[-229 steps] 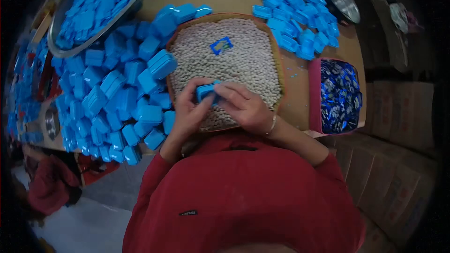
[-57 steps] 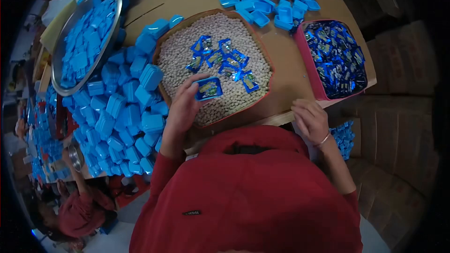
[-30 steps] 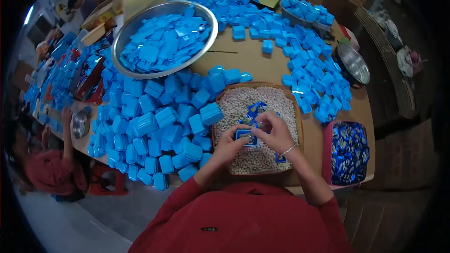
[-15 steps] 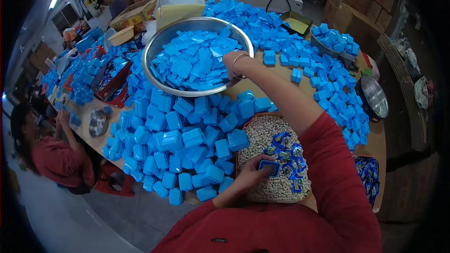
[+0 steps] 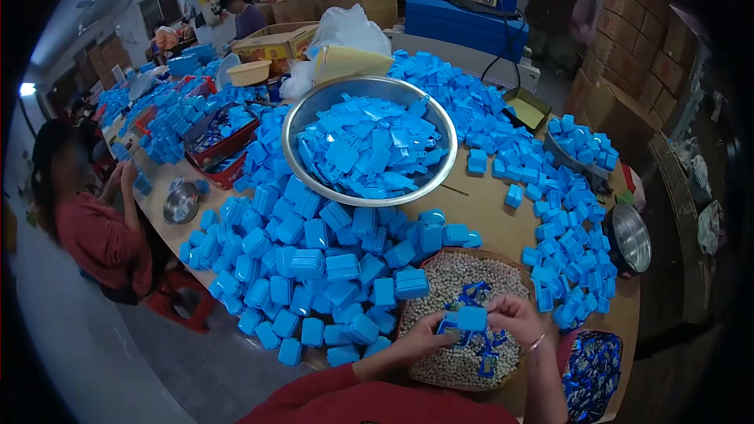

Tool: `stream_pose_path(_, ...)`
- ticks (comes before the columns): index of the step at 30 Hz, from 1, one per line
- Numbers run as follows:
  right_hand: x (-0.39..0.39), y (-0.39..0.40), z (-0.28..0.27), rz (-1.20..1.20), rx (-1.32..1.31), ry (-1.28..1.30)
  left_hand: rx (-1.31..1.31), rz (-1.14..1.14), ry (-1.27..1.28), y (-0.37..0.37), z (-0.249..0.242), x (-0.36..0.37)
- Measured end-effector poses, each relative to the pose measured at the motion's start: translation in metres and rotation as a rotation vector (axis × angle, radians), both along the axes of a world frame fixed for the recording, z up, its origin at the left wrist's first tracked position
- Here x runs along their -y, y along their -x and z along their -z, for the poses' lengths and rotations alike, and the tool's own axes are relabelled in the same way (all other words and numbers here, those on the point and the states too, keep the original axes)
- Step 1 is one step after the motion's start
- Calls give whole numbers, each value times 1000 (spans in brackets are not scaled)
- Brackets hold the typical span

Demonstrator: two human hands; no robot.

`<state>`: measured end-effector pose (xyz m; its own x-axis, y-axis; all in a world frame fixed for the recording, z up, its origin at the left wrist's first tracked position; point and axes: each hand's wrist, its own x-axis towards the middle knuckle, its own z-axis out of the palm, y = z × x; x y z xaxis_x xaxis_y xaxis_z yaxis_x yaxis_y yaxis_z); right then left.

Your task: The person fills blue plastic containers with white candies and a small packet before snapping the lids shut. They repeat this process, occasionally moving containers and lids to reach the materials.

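Over a tray of pale beads (image 5: 463, 365), my left hand (image 5: 425, 338) holds a small blue box (image 5: 452, 330). My right hand (image 5: 514, 319), a bracelet on its wrist, pinches a flat blue lid (image 5: 472, 319) just beside and above the box. Small dark-blue packets (image 5: 488, 363) lie on the beads beneath both hands. A large metal bowl (image 5: 449, 159) full of flat blue lids stands beyond the tray. Closed blue boxes (image 5: 316, 233) are heaped to the left of the tray.
Blue trays and boxes (image 5: 577, 255) spread along the right side, near a metal bowl (image 5: 631, 237). A red-rimmed basket of packets (image 5: 593, 373) sits at the lower right. A seated person (image 5: 98, 228) works at the left, by a small metal bowl (image 5: 181, 202).
My right hand has come back from the metal bowl to the tray with a blue lid, beside the box in my left hand. The view has tilted up.
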<state>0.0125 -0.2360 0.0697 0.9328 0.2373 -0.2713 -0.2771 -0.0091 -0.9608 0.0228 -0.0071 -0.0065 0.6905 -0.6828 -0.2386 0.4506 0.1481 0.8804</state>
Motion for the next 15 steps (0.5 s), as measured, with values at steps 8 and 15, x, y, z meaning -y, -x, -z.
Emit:
stream_pose_path(8,-11,54,20,376,92,-34,334,6,27,13,-34,10)
stream_pose_path(15,-31,79,-24,388,316,-79,597,36,89,5,-82,8)
